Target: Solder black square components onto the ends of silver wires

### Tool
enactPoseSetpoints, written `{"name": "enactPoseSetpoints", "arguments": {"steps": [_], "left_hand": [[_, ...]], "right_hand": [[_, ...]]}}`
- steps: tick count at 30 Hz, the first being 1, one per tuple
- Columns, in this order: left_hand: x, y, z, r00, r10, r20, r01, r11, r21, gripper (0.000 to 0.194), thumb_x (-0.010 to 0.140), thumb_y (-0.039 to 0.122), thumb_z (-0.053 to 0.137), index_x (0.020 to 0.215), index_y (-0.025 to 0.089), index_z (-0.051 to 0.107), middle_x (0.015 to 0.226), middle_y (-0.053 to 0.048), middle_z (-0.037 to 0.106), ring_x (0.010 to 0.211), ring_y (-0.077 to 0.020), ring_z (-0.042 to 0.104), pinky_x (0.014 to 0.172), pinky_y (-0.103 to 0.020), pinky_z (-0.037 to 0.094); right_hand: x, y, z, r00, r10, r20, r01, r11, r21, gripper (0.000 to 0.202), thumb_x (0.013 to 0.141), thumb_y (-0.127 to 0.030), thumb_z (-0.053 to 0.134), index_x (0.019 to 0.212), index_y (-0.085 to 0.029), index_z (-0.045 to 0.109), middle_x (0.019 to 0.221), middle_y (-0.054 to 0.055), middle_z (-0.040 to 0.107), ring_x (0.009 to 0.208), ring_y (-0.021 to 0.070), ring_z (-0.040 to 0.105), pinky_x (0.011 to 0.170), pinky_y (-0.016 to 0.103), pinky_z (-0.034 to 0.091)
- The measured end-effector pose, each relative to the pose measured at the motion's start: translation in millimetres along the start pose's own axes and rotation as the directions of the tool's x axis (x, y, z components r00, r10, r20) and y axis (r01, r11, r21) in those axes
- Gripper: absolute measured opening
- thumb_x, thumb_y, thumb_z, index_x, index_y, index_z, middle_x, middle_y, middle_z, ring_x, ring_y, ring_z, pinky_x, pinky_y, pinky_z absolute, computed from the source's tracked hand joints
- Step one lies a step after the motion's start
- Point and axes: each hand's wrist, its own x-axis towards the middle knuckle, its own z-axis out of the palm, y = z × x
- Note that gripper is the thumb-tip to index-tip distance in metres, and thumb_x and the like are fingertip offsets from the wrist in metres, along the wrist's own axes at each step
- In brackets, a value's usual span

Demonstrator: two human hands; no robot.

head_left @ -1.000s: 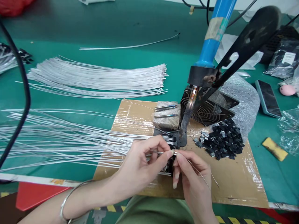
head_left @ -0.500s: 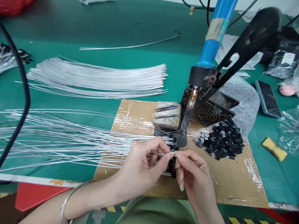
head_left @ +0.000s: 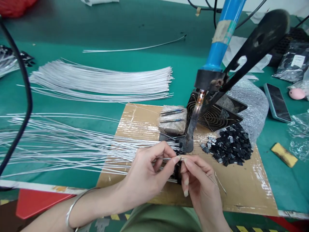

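Over the cardboard (head_left: 248,190), my left hand (head_left: 151,172) and right hand (head_left: 201,182) pinch a thin wire (head_left: 166,159), fingertips nearly meeting, probably for steadiness. White wires (head_left: 125,146) cross the cardboard's left edge, likely so their lengths lie flat. A soldering iron (head_left: 214,53) crowds its back; its front-right corner leaves me bare room.

Beyond the fingers (head_left: 169,168) sits a block (head_left: 172,127); right of them, pieces (head_left: 234,145) lie on cardboard (head_left: 243,187); left, wires (head_left: 116,144) reach onto the table (head_left: 135,58).
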Motion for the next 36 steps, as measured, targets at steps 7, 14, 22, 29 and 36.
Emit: {"name": "enactPoseSetpoints", "arguments": {"steps": [7,14,22,29,36], "left_hand": [[-0.3,-0.2,0.1,0.998,0.052,-0.043,-0.051,0.998,0.034,0.017,0.097,0.028,0.062,0.083,0.019,0.065,0.062,0.002,0.059,0.050,-0.0097,0.045,0.045,-0.022,0.031],[-0.5,-1.0,1.1,0.997,0.064,-0.036,-0.062,0.997,0.043,0.018,0.099,0.026,0.059,0.083,0.019,0.064,0.059,0.004,0.054,0.049,-0.0092,0.038,0.045,-0.023,0.028],[-1.3,0.3,4.1,0.998,0.041,-0.053,-0.040,0.999,0.010,0.018,0.098,0.026,0.059,0.082,0.019,0.063,0.055,0.006,0.046,0.047,-0.0090,0.035,0.044,-0.023,0.028],[-0.6,3.1,7.4,0.996,0.000,-0.085,-0.007,0.996,-0.086,0.016,0.094,0.028,0.067,0.080,0.019,0.065,0.061,0.001,0.063,0.050,-0.0106,0.052,0.046,-0.022,0.038],[1.5,3.9,8.2,0.996,-0.055,-0.066,0.043,0.986,-0.164,0.017,0.092,0.030,0.069,0.081,0.019,0.065,0.063,-0.001,0.066,0.050,-0.0109,0.055,0.045,-0.021,0.040]], "right_hand": [[-1.0,0.0,1.8,1.000,-0.006,-0.006,0.006,1.000,0.004,0.015,0.086,-0.034,0.083,0.085,-0.019,0.084,0.065,-0.003,0.067,0.041,0.0029,0.056,0.039,0.009,0.050],[-0.5,-0.8,1.6,1.000,-0.013,0.011,0.013,1.000,-0.002,0.014,0.088,-0.033,0.081,0.085,-0.020,0.084,0.061,-0.004,0.065,0.041,0.0019,0.055,0.040,0.007,0.050],[-1.4,0.9,12.6,0.996,-0.050,-0.073,0.053,0.998,0.045,0.020,0.077,-0.036,0.089,0.078,-0.017,0.084,0.059,-0.003,0.064,0.040,0.0022,0.053,0.037,0.007,0.048],[-0.3,3.7,17.0,0.992,-0.078,-0.098,0.083,0.995,0.046,0.018,0.078,-0.035,0.088,0.077,-0.018,0.084,0.056,-0.003,0.061,0.039,0.0027,0.052,0.037,0.008,0.048],[-1.7,5.5,13.0,0.993,-0.080,-0.086,0.084,0.996,0.039,0.020,0.080,-0.038,0.087,0.078,-0.018,0.083,0.059,-0.003,0.062,0.041,0.0041,0.055,0.039,0.010,0.051]]}}
